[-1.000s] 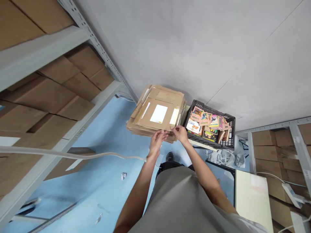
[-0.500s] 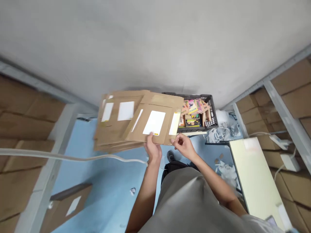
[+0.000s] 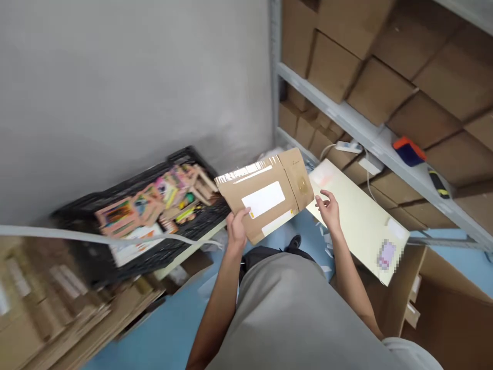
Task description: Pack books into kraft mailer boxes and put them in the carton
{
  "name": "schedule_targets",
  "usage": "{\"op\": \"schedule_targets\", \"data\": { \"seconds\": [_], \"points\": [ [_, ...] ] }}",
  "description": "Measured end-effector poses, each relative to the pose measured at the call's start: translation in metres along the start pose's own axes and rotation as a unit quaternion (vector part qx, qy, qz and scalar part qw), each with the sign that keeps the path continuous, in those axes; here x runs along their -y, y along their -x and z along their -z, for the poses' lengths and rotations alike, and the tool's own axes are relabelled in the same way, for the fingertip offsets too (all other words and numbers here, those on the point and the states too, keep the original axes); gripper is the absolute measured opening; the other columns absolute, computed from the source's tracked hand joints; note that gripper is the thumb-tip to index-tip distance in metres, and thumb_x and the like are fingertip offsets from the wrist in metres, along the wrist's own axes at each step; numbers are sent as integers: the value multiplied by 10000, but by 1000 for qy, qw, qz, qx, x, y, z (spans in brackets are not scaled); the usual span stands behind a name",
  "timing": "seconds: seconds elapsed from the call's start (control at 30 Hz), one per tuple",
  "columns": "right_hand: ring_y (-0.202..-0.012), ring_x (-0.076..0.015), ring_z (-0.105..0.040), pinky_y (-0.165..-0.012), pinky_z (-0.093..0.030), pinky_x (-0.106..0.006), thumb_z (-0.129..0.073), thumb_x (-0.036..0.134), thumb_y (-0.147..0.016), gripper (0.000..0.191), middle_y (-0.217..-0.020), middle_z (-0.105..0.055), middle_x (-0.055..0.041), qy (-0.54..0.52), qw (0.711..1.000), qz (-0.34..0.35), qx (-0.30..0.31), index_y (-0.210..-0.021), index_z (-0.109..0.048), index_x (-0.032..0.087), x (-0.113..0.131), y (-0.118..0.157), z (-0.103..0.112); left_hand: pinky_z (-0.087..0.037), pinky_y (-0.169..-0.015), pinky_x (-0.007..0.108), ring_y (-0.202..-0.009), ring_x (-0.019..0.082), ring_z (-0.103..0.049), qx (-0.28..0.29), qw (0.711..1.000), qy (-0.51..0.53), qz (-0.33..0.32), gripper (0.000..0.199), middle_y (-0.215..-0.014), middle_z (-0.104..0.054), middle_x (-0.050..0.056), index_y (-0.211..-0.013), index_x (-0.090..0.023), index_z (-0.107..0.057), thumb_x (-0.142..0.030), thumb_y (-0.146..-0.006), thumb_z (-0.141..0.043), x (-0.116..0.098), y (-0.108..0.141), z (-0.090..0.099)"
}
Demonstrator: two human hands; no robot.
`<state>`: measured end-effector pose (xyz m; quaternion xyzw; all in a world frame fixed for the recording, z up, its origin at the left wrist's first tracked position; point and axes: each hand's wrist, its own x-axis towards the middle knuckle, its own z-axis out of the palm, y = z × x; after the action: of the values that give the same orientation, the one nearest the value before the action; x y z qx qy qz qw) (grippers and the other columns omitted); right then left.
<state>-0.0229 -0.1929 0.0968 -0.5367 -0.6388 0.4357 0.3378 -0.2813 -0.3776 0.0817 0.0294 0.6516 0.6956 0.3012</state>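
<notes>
Cardboard mailer (image 3: 265,198) is pinched between thumb and fingers of left hand (image 3: 236,230), between black crate (image 3: 75,246) and pale tabletop (image 3: 358,216); right hand (image 3: 328,209) is half-curled, fingers apart, beside it. Colourful cards (image 3: 148,203) are piled in crate; labelled cardboard pieces (image 3: 412,314) are seen in open carton (image 3: 458,277).

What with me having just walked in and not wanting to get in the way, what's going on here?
A person's left hand holds a flat cardboard mailer by its near edge, tilted in the air. The right hand is raised by the mailer's right end, fingers loosely curled, holding nothing. To the left stands a black crate of colourful printed items, with a blurred cardboard stack at lower left. A pale yellow tabletop is on the right.
</notes>
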Motion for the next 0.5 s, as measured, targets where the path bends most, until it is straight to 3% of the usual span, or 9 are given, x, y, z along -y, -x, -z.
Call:
{"op": "schedule_targets", "data": {
  "seconds": [0.1, 0.23, 0.4, 0.5],
  "points": [
    [-636, -152, -673, -645, -631, -376, -710, 658, -922, 657, -1465, -767, -207, -8, 996, -53, -74, -1372, -716, 181, -40, -30, 77, -652, -753, 374, -893, 295, -793, 92, 994, -32, 45, 402, -973, -851, 56, -950, -214, -792, -439, -618, -821, 16, 6, -74],
    [-599, -125, -614, -612, -642, -373, -729, 640, -901, 774, -1485, -760, -231, -38, 986, -116, -114, -1516, -658, 175, -92, -31, 155, -614, -701, 365, -806, 288, -755, 209, 969, -99, 83, 382, -895, -839, 66, -886, -204, -807, -422, -574, -839, 33, 12, -149],
    [-656, -139, -664, -686, -660, -400, -784, 616, -841, 885, -1438, -768, -206, -79, 972, -187, -118, -1599, -599, 200, -146, -8, 196, -568, -706, 359, -764, 267, -699, 353, 907, -214, 85, 260, -818, -790, 57, -774, -204, -769, -414, -628, -815, 64, 1, -215],
    [-723, -177, -712, -735, -660, -403, -783, 651, -808, 806, -1281, -789, -160, -77, 961, -213, -161, -1449, -660, 177, -168, 5, 206, -596, -768, 379, -823, 289, -722, 424, 866, -260, 49, 208, -830, -781, 62, -774, -212, -743, -387, -675, -793, 89, -9, -257]
  ]
}}
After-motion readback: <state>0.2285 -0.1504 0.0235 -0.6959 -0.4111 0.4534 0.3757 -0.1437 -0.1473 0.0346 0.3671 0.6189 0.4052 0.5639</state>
